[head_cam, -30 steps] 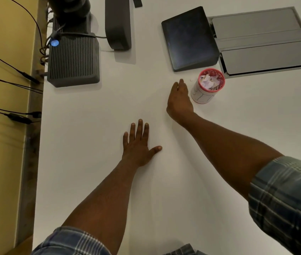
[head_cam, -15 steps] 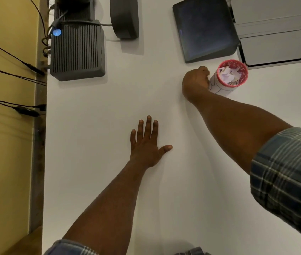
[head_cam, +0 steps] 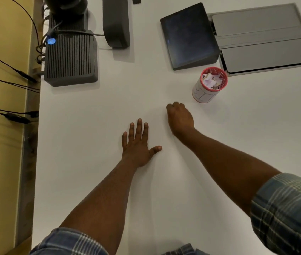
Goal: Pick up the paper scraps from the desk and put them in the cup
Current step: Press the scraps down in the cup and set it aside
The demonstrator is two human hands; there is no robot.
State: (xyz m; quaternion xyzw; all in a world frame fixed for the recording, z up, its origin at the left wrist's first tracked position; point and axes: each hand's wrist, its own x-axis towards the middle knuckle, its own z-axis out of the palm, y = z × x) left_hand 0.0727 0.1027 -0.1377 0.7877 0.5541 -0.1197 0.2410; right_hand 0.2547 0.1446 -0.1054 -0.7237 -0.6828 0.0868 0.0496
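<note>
A white cup (head_cam: 204,93) with a red rim stands on the white desk (head_cam: 94,126), holding several paper scraps (head_cam: 212,82). My right hand (head_cam: 180,118) rests on the desk below and left of the cup, apart from it, fingers curled under; nothing shows in it. My left hand (head_cam: 139,144) lies flat on the desk with fingers spread, to the left of the right hand. I see no loose scraps on the desk.
A dark ribbed box (head_cam: 70,57) with a blue light and cables sits at the back left. A dark stand (head_cam: 115,23) and a tilted dark screen (head_cam: 189,35) are behind. A grey hatch (head_cam: 267,39) is set into the desk at the right. The desk's left edge borders a yellow wall.
My right hand has pulled back from beside the cup toward me and curled its fingers. My left hand stays flat in place.
</note>
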